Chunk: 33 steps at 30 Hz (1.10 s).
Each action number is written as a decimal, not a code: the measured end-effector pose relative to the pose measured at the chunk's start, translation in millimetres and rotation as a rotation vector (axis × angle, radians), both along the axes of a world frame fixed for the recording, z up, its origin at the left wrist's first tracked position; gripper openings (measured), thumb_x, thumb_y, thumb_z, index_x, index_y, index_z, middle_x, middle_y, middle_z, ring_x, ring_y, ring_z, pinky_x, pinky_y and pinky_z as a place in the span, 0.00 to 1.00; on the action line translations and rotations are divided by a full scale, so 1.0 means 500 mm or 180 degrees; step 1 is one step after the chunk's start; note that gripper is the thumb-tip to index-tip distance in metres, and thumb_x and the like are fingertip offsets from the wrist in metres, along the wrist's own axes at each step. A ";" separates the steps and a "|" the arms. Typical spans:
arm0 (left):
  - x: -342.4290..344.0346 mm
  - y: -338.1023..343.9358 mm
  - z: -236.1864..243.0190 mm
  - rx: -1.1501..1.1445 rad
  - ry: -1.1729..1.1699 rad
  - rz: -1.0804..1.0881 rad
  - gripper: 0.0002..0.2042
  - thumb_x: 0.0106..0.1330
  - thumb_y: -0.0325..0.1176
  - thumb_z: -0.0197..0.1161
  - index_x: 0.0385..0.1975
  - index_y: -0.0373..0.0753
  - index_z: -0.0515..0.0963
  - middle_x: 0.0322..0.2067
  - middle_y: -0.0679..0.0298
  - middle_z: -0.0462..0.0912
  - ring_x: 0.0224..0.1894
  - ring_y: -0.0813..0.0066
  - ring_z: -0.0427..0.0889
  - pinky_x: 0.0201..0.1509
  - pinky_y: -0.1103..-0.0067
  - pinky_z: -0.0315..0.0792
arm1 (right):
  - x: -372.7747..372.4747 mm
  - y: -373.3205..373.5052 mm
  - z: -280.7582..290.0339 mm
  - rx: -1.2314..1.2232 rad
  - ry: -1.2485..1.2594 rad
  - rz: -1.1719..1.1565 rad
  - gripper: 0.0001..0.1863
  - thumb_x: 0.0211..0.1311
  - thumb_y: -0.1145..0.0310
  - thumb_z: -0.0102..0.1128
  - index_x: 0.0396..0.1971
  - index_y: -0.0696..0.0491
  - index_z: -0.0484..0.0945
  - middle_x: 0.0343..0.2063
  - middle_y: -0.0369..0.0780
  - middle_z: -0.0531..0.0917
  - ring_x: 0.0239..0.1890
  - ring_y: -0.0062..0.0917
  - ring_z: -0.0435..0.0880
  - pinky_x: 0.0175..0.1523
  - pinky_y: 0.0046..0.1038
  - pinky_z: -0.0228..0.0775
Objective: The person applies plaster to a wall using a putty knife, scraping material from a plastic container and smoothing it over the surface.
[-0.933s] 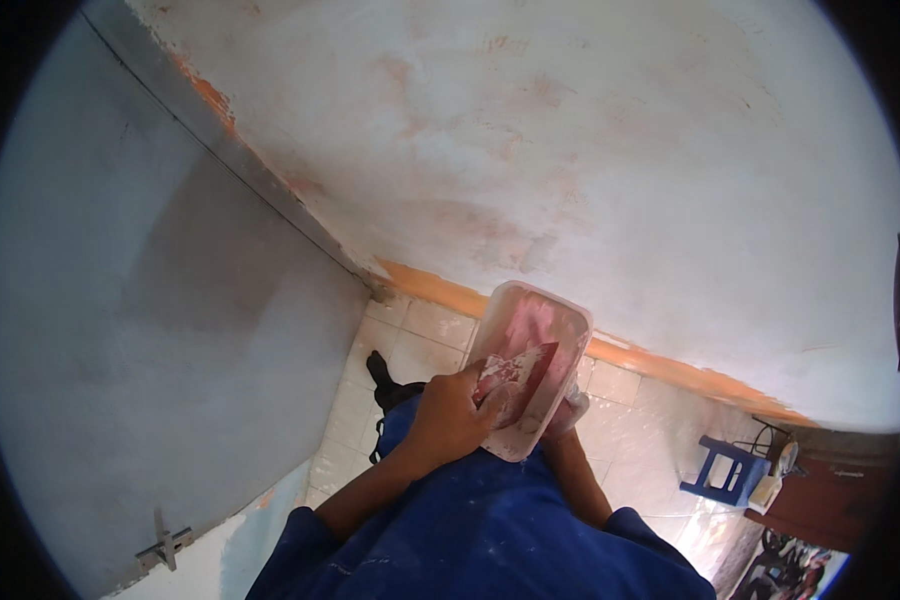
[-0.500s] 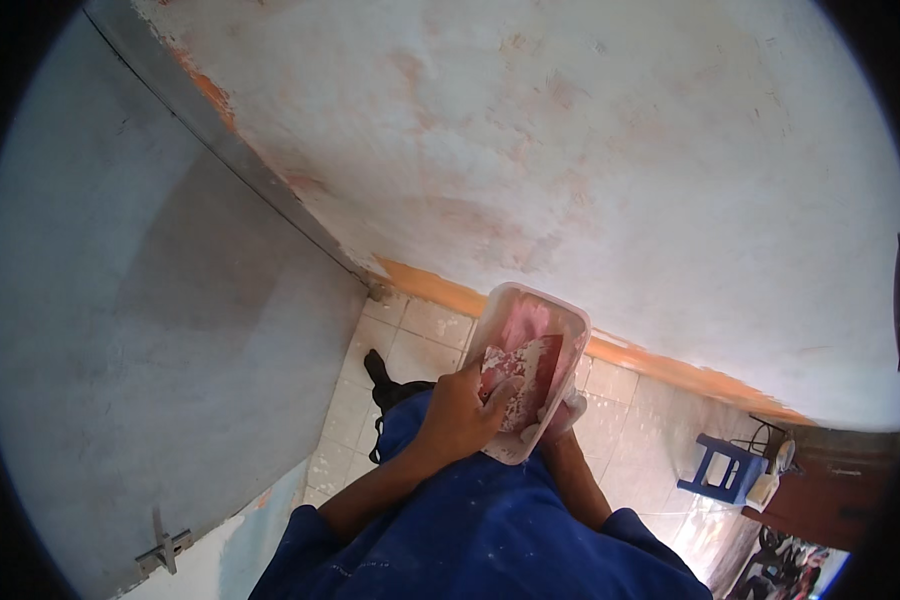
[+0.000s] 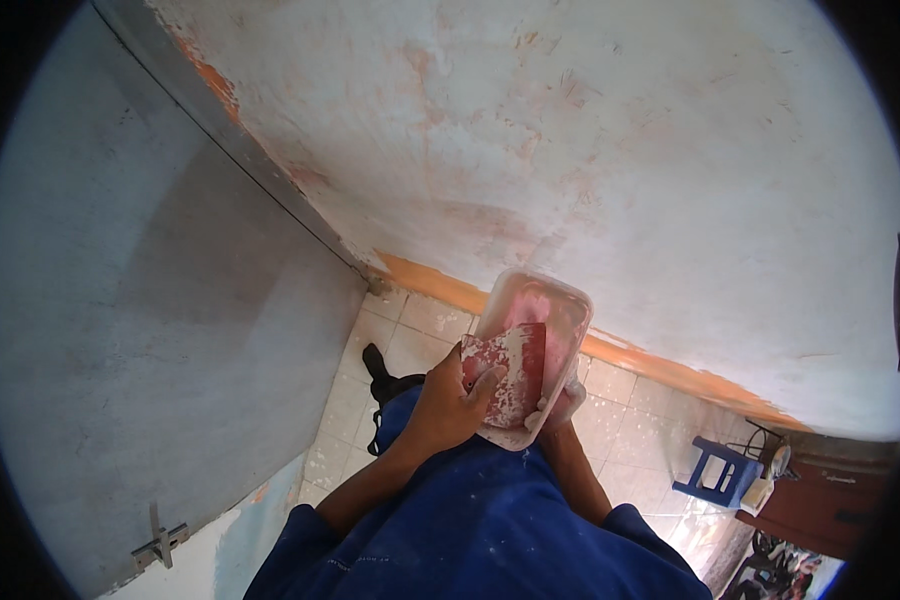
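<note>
Red scraper [image 3: 510, 378], its face smeared white, is pinched in the left hand [image 3: 446, 408], thumb pressed on top, the blade reaching right from that grip over an open tub [image 3: 570, 335]. Pink paste [image 3: 532, 305] coats the tub's inside, beyond the fingers. Just right of the scraper, the right hand [image 3: 567, 400] clasps the tub's side, partly hidden by it. Farther right, well apart from both grips, is a blue stool [image 3: 718, 472] on the tiled floor [image 3: 610, 435]
</note>
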<state>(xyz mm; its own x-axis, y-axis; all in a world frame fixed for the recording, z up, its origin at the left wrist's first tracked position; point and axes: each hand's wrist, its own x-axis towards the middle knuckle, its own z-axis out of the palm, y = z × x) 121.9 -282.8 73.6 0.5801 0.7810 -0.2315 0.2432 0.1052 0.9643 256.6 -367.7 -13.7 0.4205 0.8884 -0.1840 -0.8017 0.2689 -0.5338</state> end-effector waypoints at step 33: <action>0.013 0.019 0.019 0.0547 0.0651 -0.1103 0.41 0.35 0.43 0.70 0.49 0.27 0.59 0.42 0.44 0.71 0.44 0.52 0.73 0.48 0.71 0.67 | -0.011 0.009 0.025 -0.0109 -0.0105 -0.0263 0.36 0.51 0.49 0.50 0.53 0.60 0.57 0.47 0.47 0.68 0.48 0.36 0.69 0.54 0.36 0.62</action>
<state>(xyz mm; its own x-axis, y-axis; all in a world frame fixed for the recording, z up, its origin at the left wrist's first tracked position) 128.5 -273.2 82.9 0.7704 0.5855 -0.2525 0.4236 -0.1741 0.8889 251.3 -363.2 -1.2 0.4985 0.8439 -0.1984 -0.7594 0.3147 -0.5694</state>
